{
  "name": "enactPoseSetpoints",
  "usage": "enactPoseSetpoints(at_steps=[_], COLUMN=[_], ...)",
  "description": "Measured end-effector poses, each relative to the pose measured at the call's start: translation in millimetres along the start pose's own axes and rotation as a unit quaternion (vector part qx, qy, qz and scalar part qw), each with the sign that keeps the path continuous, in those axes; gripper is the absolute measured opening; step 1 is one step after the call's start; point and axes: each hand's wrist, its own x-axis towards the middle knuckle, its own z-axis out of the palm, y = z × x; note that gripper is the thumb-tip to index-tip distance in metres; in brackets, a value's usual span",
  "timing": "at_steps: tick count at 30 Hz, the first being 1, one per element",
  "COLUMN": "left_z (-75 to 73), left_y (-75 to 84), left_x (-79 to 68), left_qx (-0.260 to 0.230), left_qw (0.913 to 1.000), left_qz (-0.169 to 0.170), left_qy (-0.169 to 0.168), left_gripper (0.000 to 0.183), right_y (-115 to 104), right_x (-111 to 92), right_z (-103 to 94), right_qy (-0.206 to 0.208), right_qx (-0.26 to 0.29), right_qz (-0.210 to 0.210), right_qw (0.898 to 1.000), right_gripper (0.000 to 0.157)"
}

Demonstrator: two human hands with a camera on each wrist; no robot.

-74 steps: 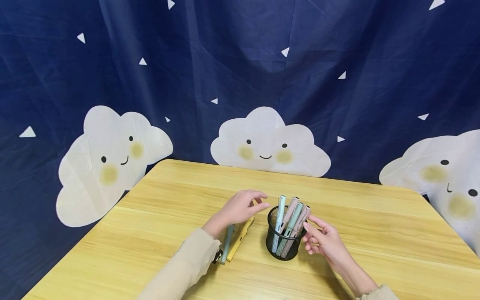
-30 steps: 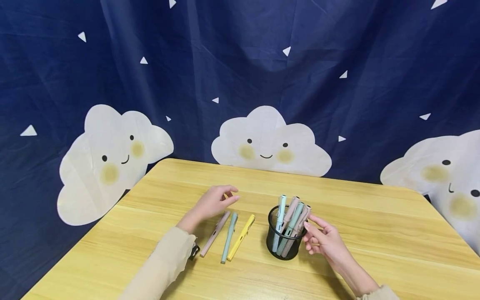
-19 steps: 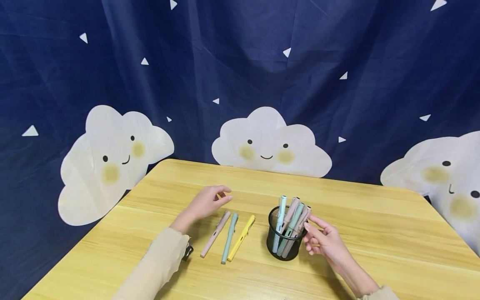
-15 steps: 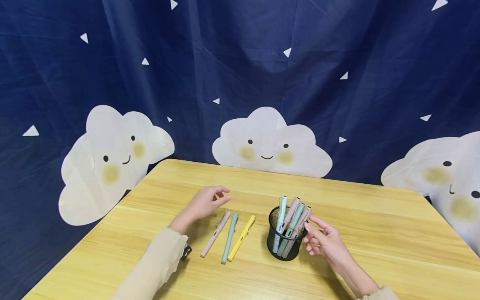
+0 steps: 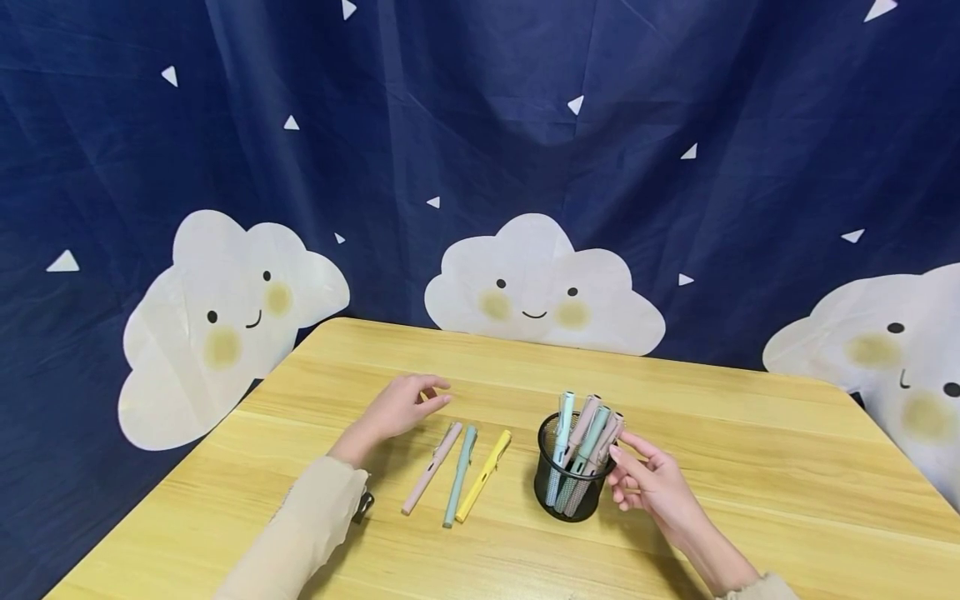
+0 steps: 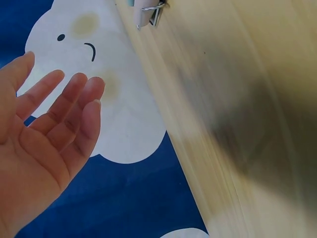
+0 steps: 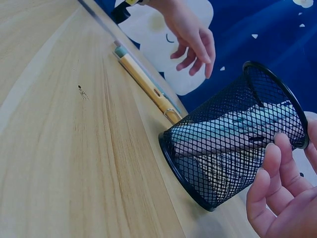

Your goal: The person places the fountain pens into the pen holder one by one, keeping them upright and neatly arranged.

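Note:
In the head view my right hand [image 5: 652,483] pinches the rim of a black mesh pen holder [image 5: 553,500], thumb and forefinger at its right side. Several capped pens lean inside: a pale blue pen [image 5: 563,425], a grey-green pen [image 5: 592,435] and mauve ones. Left of the holder, three pens lie side by side on the table: a mauve pen [image 5: 432,468], a teal pen [image 5: 459,477] and a yellow pen [image 5: 483,477]. My left hand [image 5: 397,406] hovers beyond the mauve pen with relaxed fingers and holds nothing; its palm [image 6: 37,148] shows bare in the left wrist view.
The wooden table [image 5: 750,467] has rounded far corners. A dark blue curtain [image 5: 390,150] printed with white clouds hangs behind its far edge. A black strap clip [image 5: 363,507] sticks out at my left cuff.
My left hand has moved left, away from the pen holder, uncovering the mauve pen and the full length of the teal pen. The right hand, the holder and the pens stay in place.

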Motion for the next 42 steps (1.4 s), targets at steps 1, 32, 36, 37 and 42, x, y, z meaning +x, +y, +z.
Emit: enactPoseSetpoints(at_steps=[1, 32, 36, 37, 42], left_z=[-0.2, 12.5, 14.8, 15.3, 17.2], left_y=[-0.4, -11.9, -13.9, -14.2, -13.2], left_x=[-0.4, 1.2, 2.2, 2.4, 3.3], left_qx=[0.002, -0.103, -0.126, -0.128, -0.136], left_qw=[1.0000, 0.9747, 0.9658, 0.9637, 0.9536], left_qz=[0.002, -0.071, -0.087, -0.095, -0.136], left_qy=[-0.004, -0.185, -0.209, -0.215, -0.232], left_gripper=[0.027, 0.043, 0.050, 0.052, 0.061], right_y=[0.1, -0.2, 0.8, 0.9, 0.8], right_x=[0.0, -0.2, 0.1, 0.2, 0.0], right_z=[-0.1, -0.4, -0.5, -0.6, -0.8], right_qy=[0.000, -0.006, -0.005, -0.005, -0.005], right_qx=[0.000, 0.002, 0.003, 0.003, 0.001], right_qz=[0.000, 0.001, -0.002, -0.002, 0.003], right_qw=[1.000, 1.000, 1.000, 1.000, 1.000], right_gripper=[0.056, 0.056, 0.056, 0.056, 0.057])
